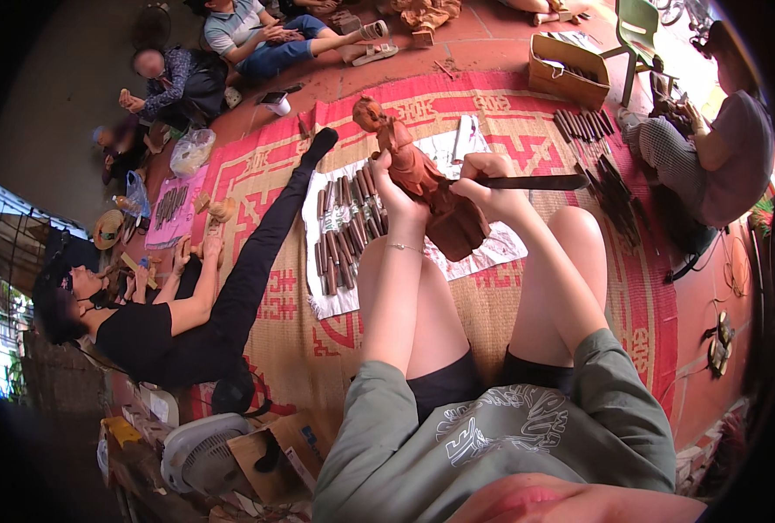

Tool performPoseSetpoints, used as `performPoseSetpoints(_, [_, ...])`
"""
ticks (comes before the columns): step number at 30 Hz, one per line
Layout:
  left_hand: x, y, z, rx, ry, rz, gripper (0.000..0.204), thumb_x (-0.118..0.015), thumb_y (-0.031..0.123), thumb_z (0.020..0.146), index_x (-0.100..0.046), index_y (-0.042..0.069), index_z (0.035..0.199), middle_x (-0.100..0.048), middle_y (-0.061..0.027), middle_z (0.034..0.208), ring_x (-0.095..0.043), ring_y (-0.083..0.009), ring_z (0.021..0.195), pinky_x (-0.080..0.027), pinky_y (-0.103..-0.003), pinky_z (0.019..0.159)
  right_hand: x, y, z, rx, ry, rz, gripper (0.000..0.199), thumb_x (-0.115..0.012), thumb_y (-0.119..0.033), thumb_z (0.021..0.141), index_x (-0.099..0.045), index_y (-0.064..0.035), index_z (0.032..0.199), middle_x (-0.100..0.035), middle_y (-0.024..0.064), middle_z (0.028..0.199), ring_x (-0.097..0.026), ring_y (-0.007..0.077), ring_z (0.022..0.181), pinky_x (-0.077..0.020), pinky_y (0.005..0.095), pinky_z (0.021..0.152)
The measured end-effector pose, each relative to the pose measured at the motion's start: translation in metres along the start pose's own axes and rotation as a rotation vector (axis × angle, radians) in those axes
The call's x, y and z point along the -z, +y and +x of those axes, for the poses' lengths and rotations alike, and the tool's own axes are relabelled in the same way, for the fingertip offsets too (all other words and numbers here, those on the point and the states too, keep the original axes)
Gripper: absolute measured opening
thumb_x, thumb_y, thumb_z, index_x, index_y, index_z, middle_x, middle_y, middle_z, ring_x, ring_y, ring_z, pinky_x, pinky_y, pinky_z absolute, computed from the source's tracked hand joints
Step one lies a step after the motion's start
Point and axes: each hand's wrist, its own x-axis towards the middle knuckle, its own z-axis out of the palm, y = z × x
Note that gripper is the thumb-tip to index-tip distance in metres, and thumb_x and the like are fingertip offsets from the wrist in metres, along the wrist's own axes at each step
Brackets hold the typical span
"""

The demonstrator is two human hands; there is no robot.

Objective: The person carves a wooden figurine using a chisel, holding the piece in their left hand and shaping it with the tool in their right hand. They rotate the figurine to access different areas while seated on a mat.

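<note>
A reddish-brown carved wooden figurine (pixel 459 228) stands tilted above my lap, its head up and its block-like base toward me. My left hand (pixel 399 193) is wrapped round its left side, with the thumb up along the body. In my right hand (pixel 492 185) is a carving chisel (pixel 540 182), its long dark handle sticking out to the right. The chisel's working end is at the figurine's right side, mostly hidden by my fingers. Just beyond my knees a white cloth (pixel 324 302) holds rows of wooden-handled carving tools (pixel 344 228).
A red and tan patterned mat (pixel 274 292) spreads under me. More carving tools (pixel 614 196) lie to the right, near a wooden box (pixel 570 74). A person in black (pixel 165 322) sits at the left with a leg stretched out; another person (pixel 740 148) sits at the right.
</note>
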Motion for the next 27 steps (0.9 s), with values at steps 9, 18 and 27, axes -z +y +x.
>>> performPoseSetpoints(9, [-0.003, 0.0, -0.005, 0.012, -0.093, -0.035, 0.038, -0.05, 0.038, 0.078, -0.051, 0.006, 0.099, -0.056, -0.0072, 0.079, -0.057, -0.0218, 0.07, -0.048, -0.035, 0.066, -0.001, -0.006, -0.004, 0.026, 0.023, 0.026, 0.016, -0.06, -0.006, 0.068, -0.048, 0.0019, 0.059, -0.046, 0.0014, 0.05, -0.04, 0.0058, 0.05, -0.0334, 0.0258, 0.045])
performPoseSetpoints(18, [-0.001, 0.005, -0.001, -0.018, 0.036, 0.023, 0.046, -0.043, 0.047, 0.08, -0.052, 0.004, 0.094, -0.056, -0.0104, 0.074, -0.056, -0.0261, 0.072, -0.048, -0.041, 0.07, 0.003, 0.001, -0.005, 0.047, -0.01, 0.054, 0.015, -0.061, -0.008, 0.07, -0.051, 0.0013, 0.062, -0.048, 0.0023, 0.052, -0.043, 0.0063, 0.049, -0.0348, 0.0241, 0.045])
performPoseSetpoints(27, [0.004, -0.001, 0.003, 0.021, 0.006, 0.017, 0.049, -0.042, 0.046, 0.081, -0.052, 0.001, 0.095, -0.055, -0.0129, 0.074, -0.055, -0.0271, 0.071, -0.048, -0.04, 0.068, 0.006, -0.007, -0.006, 0.041, -0.019, 0.04, 0.017, -0.059, -0.008, 0.067, -0.047, 0.0019, 0.059, -0.045, 0.0056, 0.051, -0.042, 0.01, 0.048, -0.0341, 0.0273, 0.045])
